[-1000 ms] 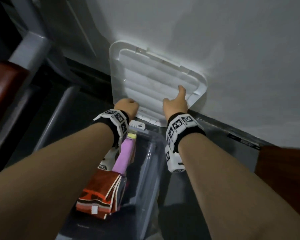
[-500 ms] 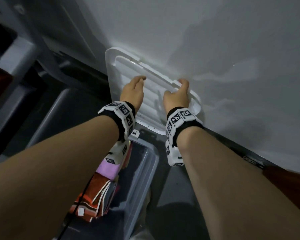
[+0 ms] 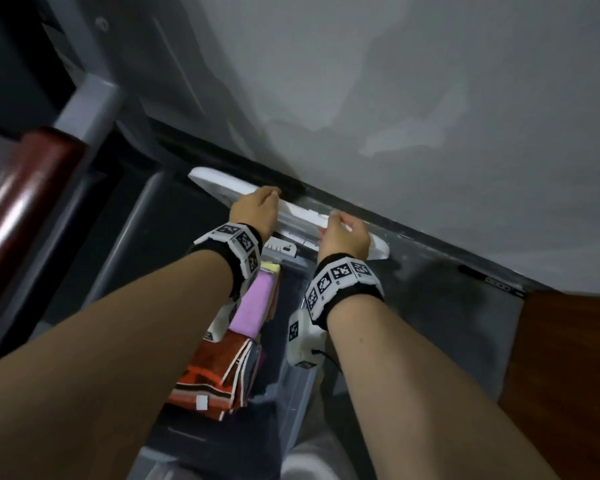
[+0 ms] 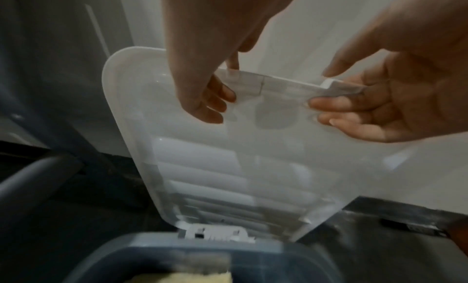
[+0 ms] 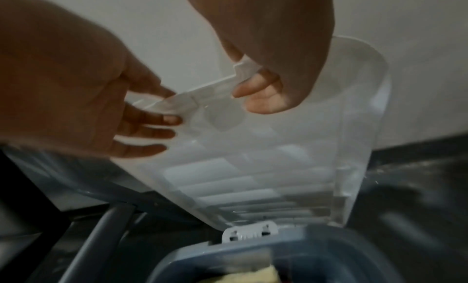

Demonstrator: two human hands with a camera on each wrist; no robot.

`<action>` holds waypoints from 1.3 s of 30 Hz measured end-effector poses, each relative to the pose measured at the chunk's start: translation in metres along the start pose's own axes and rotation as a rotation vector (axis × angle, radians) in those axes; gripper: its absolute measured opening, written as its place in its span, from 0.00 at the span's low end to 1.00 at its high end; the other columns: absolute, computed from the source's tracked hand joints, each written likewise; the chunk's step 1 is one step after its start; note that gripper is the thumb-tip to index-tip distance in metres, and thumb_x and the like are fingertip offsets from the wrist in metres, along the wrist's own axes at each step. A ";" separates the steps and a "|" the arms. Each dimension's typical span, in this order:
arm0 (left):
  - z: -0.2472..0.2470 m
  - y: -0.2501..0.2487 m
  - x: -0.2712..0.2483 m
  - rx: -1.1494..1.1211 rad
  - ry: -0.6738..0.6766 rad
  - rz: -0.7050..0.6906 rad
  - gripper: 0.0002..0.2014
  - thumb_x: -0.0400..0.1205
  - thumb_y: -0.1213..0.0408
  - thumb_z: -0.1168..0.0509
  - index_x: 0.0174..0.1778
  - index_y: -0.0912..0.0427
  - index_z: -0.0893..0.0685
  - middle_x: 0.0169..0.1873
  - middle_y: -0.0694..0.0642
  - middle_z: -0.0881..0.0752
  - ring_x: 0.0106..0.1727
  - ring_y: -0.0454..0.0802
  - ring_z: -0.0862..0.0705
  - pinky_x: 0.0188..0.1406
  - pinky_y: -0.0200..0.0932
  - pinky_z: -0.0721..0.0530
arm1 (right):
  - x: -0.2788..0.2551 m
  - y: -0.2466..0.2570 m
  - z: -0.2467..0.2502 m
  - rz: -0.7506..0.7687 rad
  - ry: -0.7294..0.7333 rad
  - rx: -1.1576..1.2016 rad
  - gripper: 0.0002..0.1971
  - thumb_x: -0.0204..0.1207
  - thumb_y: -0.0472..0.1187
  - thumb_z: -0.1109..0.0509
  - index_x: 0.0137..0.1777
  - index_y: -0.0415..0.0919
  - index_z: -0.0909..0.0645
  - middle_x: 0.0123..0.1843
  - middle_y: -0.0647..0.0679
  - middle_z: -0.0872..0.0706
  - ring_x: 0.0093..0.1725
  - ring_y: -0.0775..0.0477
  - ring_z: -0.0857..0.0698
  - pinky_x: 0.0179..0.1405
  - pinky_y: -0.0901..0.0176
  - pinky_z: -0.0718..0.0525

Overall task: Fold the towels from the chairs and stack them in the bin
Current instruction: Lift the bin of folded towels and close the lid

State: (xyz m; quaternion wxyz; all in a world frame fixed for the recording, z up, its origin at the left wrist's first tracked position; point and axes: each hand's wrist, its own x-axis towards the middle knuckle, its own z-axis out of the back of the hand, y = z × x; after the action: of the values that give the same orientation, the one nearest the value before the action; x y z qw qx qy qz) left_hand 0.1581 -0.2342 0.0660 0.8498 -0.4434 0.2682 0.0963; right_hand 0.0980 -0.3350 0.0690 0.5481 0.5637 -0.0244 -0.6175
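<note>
Head view shows your position above a clear plastic bin [image 3: 302, 386] standing on a dark grey floor [image 3: 440, 306], close to a pale grey wall [image 3: 395, 98]. A black skirting strip [image 3: 284, 183] runs along the foot of the wall. A grey metal frame leg [image 3: 125, 258] slants past the bin's left side, and a dark red padded surface [image 3: 25, 188] sits at the left edge of the view. A brown wooden panel [image 3: 568, 375] occupies the right edge.

Folded towels [image 3: 219, 372] stand on edge along the bin's left wall: an orange and white patterned one nearest you, a pink one [image 3: 253, 306] behind it, and a pale yellow one at the far end.

Your left hand [image 3: 257, 211] and right hand [image 3: 347, 233] both grasp the free edge of the translucent white lid [image 4: 228, 157], which is hinged at the bin's far rim by a white clip [image 5: 249, 232]. In both wrist views, the fingers of each hand curl under the lid's raised lip with the thumb on top.

Compared with half a second ago, the lid no longer leans flat against the wall; it has swung toward you and now appears nearly edge-on in the head view. Your hands have moved from resting on its ribbed face to gripping its upper edge.
</note>
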 end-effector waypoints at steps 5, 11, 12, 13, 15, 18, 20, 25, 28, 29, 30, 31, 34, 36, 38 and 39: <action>0.020 0.050 -0.046 -0.006 0.132 0.090 0.16 0.83 0.55 0.47 0.58 0.51 0.15 0.59 0.61 0.14 0.61 0.62 0.17 0.66 0.52 0.21 | -0.038 -0.061 0.005 -0.042 -0.074 0.058 0.09 0.75 0.43 0.28 0.35 0.56 0.18 0.40 0.46 0.11 0.43 0.44 0.11 0.49 0.50 0.11; 0.043 0.086 -0.085 0.207 0.365 0.161 0.17 0.85 0.68 0.45 0.68 0.67 0.22 0.59 0.64 0.14 0.59 0.60 0.14 0.52 0.46 0.15 | -0.086 -0.127 0.025 -0.052 -0.075 0.152 0.09 0.74 0.36 0.28 0.36 0.50 0.16 0.36 0.48 0.15 0.32 0.50 0.15 0.37 0.61 0.14; 0.047 0.091 -0.091 0.251 0.365 0.139 0.16 0.85 0.68 0.44 0.66 0.69 0.20 0.60 0.65 0.15 0.60 0.60 0.15 0.51 0.45 0.16 | -0.096 -0.138 0.030 -0.053 -0.076 0.174 0.08 0.75 0.35 0.28 0.38 0.50 0.16 0.38 0.48 0.15 0.32 0.51 0.15 0.35 0.64 0.15; 0.051 0.095 -0.097 0.318 0.347 0.101 0.16 0.85 0.67 0.45 0.65 0.69 0.19 0.61 0.65 0.15 0.62 0.61 0.16 0.53 0.44 0.17 | -0.106 -0.148 0.034 -0.061 -0.073 0.196 0.08 0.75 0.34 0.29 0.41 0.49 0.16 0.40 0.48 0.15 0.33 0.51 0.16 0.34 0.65 0.16; 0.057 0.103 -0.108 0.479 0.304 0.063 0.16 0.85 0.66 0.47 0.60 0.66 0.17 0.60 0.63 0.16 0.60 0.62 0.18 0.54 0.44 0.23 | -0.123 -0.165 0.042 -0.082 -0.060 0.213 0.06 0.77 0.34 0.31 0.46 0.47 0.18 0.43 0.48 0.16 0.34 0.51 0.16 0.35 0.64 0.16; 0.059 0.121 -0.126 0.655 0.318 0.039 0.10 0.83 0.65 0.45 0.47 0.62 0.18 0.50 0.61 0.16 0.44 0.59 0.21 0.42 0.44 0.28 | -0.144 -0.189 0.056 -0.097 -0.047 0.192 0.06 0.79 0.35 0.32 0.49 0.48 0.20 0.46 0.47 0.17 0.36 0.51 0.16 0.36 0.65 0.15; 0.054 0.137 -0.134 0.741 0.318 0.015 0.09 0.81 0.64 0.41 0.45 0.63 0.16 0.47 0.60 0.15 0.41 0.58 0.21 0.39 0.44 0.26 | -0.155 -0.206 0.065 -0.106 -0.040 0.206 0.07 0.80 0.34 0.34 0.51 0.47 0.21 0.51 0.44 0.17 0.41 0.49 0.14 0.36 0.68 0.15; 0.039 0.172 -0.153 0.876 0.348 -0.009 0.15 0.75 0.58 0.28 0.54 0.62 0.14 0.55 0.60 0.15 0.57 0.59 0.18 0.56 0.51 0.15 | -0.174 -0.256 0.081 -0.157 0.085 0.255 0.12 0.85 0.32 0.43 0.47 0.53 0.30 0.62 0.36 0.19 0.49 0.42 0.10 0.37 0.64 0.12; 0.033 0.192 -0.167 0.966 0.299 -0.040 0.26 0.70 0.51 0.22 0.59 0.59 0.18 0.66 0.60 0.31 0.66 0.59 0.29 0.64 0.55 0.20 | -0.182 -0.286 0.085 -0.150 0.149 0.319 0.14 0.85 0.30 0.45 0.45 0.51 0.33 0.65 0.29 0.23 0.51 0.38 0.11 0.34 0.63 0.12; 0.031 0.200 -0.174 1.005 0.278 -0.066 0.30 0.68 0.49 0.21 0.61 0.58 0.21 0.69 0.61 0.36 0.68 0.59 0.32 0.65 0.55 0.21 | -0.184 -0.298 0.087 -0.140 0.169 0.332 0.14 0.85 0.29 0.46 0.46 0.49 0.34 0.65 0.27 0.24 0.51 0.37 0.13 0.34 0.63 0.12; 0.028 0.210 -0.182 1.049 0.264 -0.098 0.34 0.66 0.47 0.20 0.63 0.57 0.24 0.70 0.62 0.41 0.69 0.60 0.35 0.65 0.55 0.23 | -0.186 -0.311 0.089 -0.133 0.182 0.341 0.13 0.85 0.28 0.46 0.46 0.49 0.35 0.65 0.27 0.26 0.52 0.36 0.14 0.35 0.61 0.11; 0.025 0.220 -0.187 1.085 0.257 -0.135 0.38 0.64 0.45 0.20 0.66 0.55 0.27 0.72 0.63 0.44 0.71 0.61 0.37 0.66 0.55 0.24 | -0.186 -0.323 0.090 -0.141 0.193 0.353 0.13 0.85 0.28 0.47 0.46 0.49 0.35 0.65 0.28 0.27 0.53 0.36 0.14 0.36 0.59 0.11; 0.017 0.255 -0.197 1.166 0.274 -0.228 0.45 0.62 0.40 0.21 0.72 0.47 0.33 0.78 0.66 0.55 0.77 0.64 0.45 0.69 0.56 0.29 | -0.188 -0.358 0.090 -0.194 0.144 0.357 0.14 0.83 0.29 0.43 0.45 0.51 0.37 0.64 0.34 0.29 0.55 0.36 0.16 0.39 0.55 0.11; 0.013 0.277 -0.203 1.216 0.315 -0.255 0.48 0.63 0.39 0.22 0.77 0.41 0.39 0.80 0.67 0.64 0.80 0.67 0.51 0.73 0.59 0.33 | -0.190 -0.377 0.085 -0.230 0.077 0.346 0.14 0.82 0.34 0.37 0.45 0.51 0.38 0.63 0.37 0.29 0.58 0.34 0.17 0.40 0.53 0.11; 0.007 0.302 -0.209 1.252 0.379 -0.268 0.51 0.63 0.40 0.22 0.79 0.36 0.45 0.79 0.68 0.70 0.81 0.68 0.56 0.77 0.61 0.39 | -0.192 -0.403 0.080 -0.277 0.012 0.333 0.13 0.82 0.40 0.34 0.48 0.49 0.39 0.62 0.39 0.30 0.56 0.37 0.17 0.41 0.51 0.10; 0.005 0.312 -0.211 1.264 0.408 -0.264 0.52 0.64 0.41 0.22 0.79 0.34 0.48 0.78 0.68 0.72 0.81 0.69 0.59 0.78 0.62 0.43 | -0.193 -0.414 0.078 -0.309 -0.007 0.318 0.15 0.81 0.41 0.33 0.51 0.47 0.40 0.61 0.40 0.30 0.52 0.40 0.17 0.42 0.51 0.10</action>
State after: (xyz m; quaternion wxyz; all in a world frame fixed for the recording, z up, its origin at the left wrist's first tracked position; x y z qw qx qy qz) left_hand -0.1419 -0.0306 -0.0368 0.8827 0.1005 0.3717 -0.2694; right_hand -0.2729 -0.0802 -0.0412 0.3510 0.6380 -0.0366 -0.6844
